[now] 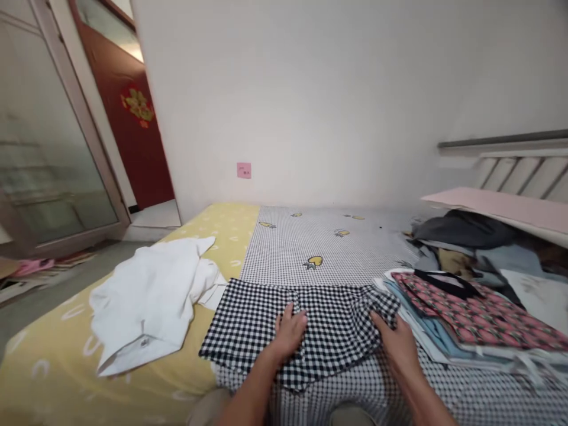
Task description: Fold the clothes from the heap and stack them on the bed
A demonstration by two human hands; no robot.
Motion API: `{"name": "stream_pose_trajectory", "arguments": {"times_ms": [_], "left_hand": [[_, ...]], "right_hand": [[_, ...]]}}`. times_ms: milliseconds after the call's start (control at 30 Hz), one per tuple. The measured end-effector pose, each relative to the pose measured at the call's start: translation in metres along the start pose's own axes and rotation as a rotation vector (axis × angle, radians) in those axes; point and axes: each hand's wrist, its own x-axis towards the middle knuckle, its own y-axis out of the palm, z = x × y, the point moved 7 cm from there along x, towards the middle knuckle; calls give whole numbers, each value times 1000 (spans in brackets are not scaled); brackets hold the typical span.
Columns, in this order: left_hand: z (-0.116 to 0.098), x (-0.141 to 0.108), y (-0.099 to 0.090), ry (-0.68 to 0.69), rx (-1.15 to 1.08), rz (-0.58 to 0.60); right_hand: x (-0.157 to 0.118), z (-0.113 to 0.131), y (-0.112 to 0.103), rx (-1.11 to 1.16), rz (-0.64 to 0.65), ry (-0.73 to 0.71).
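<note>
Pressing gingham cloth [248, 325] | left hand [289, 331] atop | right hand [394, 343] apparently gripping

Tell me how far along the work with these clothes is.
Looks done: a flat stack of clothes topped by a pink patterned piece, on the right of the bed. In hand: the left hand and right hand rest on a black-and-white checked garment, laid out fairly flat. Left: a rumpled white shirt on the yellow sheet and a dark heap of clothes further back.
</note>
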Motion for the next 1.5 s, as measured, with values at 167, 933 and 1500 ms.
{"name": "stream_pose_trajectory", "arguments": {"times_ms": [167,933,1500], "left_hand": [[-7,-24,-69,-18,-573,-2],[22,-72,-168,-309,-543,-313],[-21,-53,-184,-239,-244,-540]], "right_hand": [[-40,118,87,-40,247,-236],[-84,-13,115,213,349,445],[-83,-36,117,450,361,519]]}}
